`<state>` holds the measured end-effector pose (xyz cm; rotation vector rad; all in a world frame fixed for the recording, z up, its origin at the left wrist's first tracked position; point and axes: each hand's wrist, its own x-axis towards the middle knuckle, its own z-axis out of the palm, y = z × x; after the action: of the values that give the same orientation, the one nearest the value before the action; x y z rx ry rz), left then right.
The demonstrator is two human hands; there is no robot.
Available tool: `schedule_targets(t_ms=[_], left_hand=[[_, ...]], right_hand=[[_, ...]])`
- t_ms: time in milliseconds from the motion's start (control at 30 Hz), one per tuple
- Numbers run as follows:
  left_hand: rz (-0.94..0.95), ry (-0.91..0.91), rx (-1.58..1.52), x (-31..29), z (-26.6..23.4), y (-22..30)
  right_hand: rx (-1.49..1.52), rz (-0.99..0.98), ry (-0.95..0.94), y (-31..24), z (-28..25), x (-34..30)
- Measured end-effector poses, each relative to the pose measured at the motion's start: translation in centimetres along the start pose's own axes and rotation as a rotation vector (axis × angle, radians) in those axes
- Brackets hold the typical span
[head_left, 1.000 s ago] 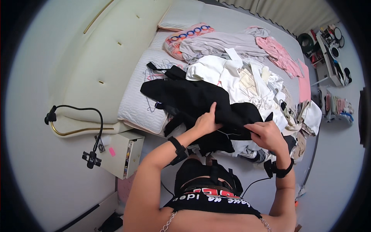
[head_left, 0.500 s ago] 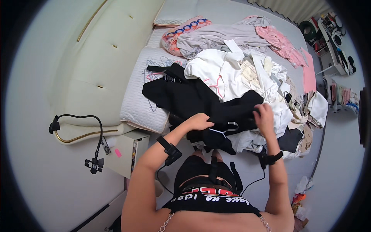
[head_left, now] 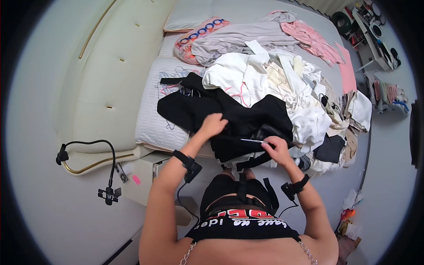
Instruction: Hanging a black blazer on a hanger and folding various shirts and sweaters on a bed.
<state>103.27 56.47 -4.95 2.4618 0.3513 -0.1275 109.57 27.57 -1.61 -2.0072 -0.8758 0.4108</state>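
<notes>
A large black garment [head_left: 238,115] lies spread across the near side of the bed, partly over the white clothes. My left hand [head_left: 215,124] is closed on its cloth near the middle; the fingertips are partly hidden. My right hand [head_left: 277,149] pinches one end of a light-coloured hanger [head_left: 252,141], which shows edge-on against the black cloth. A shiny dark patch of the garment lies just beyond the right fingers. Part of the hanger is hidden by my right hand.
White clothes [head_left: 309,121] are heaped right of the black garment. Several thin hangers [head_left: 165,81] lie on the quilted mattress pad [head_left: 154,110]. Farther off are grey bedding [head_left: 247,39] and a pink garment [head_left: 309,39]. A bedside cabinet [head_left: 143,168] stands at left, near a flexible-arm holder [head_left: 108,194].
My right hand has left the cloth at right, come nearer and left, and taken hold of the hanger. My left hand has moved farther away and left. The view has shifted slightly.
</notes>
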Motion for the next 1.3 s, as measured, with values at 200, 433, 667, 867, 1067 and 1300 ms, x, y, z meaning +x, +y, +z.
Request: schedule_targets(t_ms=[200,433,667,867,1067,1300], left_hand=[[-0.173,0.165,-0.269,4.6,-5.9,-1.0],[-0.087,0.127,-0.351,6.5,-8.8,1.8],[-0.124,-0.312,-0.208,5.4,-11.8,6.3],[-0.331,-0.435,-0.581,2.2,-12.1,10.7],[-0.201,-0.407,-0.493,-4.2,-6.9,12.9],[0.268,-0.508,-0.890,-9.1,-8.4,17.4]], right_hand=[[-0.076,-0.057,-0.010,-3.6,-9.7,-3.8],[-0.162,0.127,0.242,-9.4,-11.5,-4.5],[-0.215,0.198,0.364,-7.7,-4.8,-0.7],[-0.061,0.361,0.370,-4.5,0.8,2.1],[0.215,0.250,0.556,-3.8,0.1,2.6],[0.302,-0.082,0.548,-5.6,-3.7,1.2]])
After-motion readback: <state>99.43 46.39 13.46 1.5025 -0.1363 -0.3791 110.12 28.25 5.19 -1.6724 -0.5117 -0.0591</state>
